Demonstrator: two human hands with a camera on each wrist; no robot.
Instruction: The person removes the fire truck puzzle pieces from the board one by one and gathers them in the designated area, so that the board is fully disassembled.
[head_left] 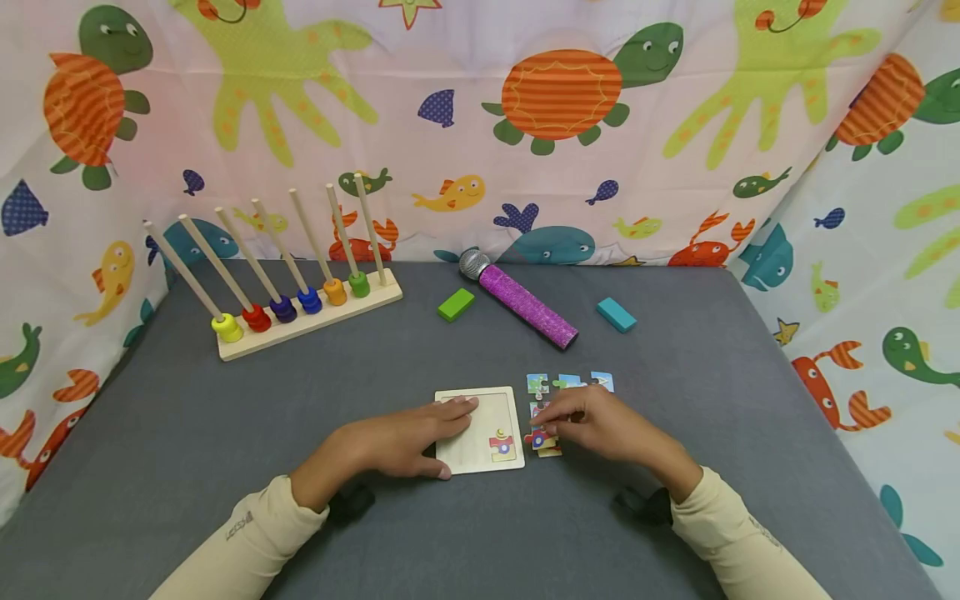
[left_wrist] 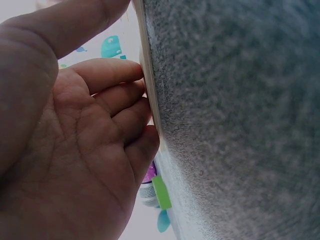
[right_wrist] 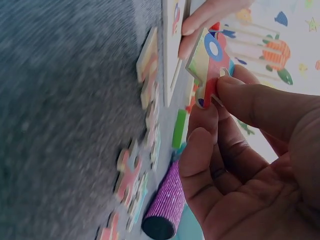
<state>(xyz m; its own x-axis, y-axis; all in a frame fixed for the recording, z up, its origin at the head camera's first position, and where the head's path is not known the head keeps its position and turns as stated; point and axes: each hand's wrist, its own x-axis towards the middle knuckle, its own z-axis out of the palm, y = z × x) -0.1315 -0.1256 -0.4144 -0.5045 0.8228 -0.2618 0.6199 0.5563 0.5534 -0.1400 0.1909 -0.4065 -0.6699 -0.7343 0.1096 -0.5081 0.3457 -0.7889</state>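
A shallow wooden puzzle board (head_left: 491, 408) lies on the table with one jigsaw piece (head_left: 502, 447) in its lower right corner. My left hand (head_left: 405, 437) rests on the board's left part, fingers extended; the left wrist view shows the fingertips (left_wrist: 135, 70) against its edge. Just right of the board, my right hand (head_left: 607, 423) pinches a jigsaw piece (right_wrist: 215, 57) between thumb and fingers. That piece is red and cream with a blue-and-white wheel shape, raised off the table in the right wrist view. Several loose jigsaw pieces (head_left: 537, 383) lie around and partly beneath the right hand.
Behind the board lie a purple glitter microphone (head_left: 528, 307), a green block (head_left: 456, 305) and a turquoise block (head_left: 617, 315). At the back left stands a wooden peg rack (head_left: 315, 319) with coloured rings. A printed cloth (head_left: 450, 150) hangs behind the grey table (head_left: 337, 375).
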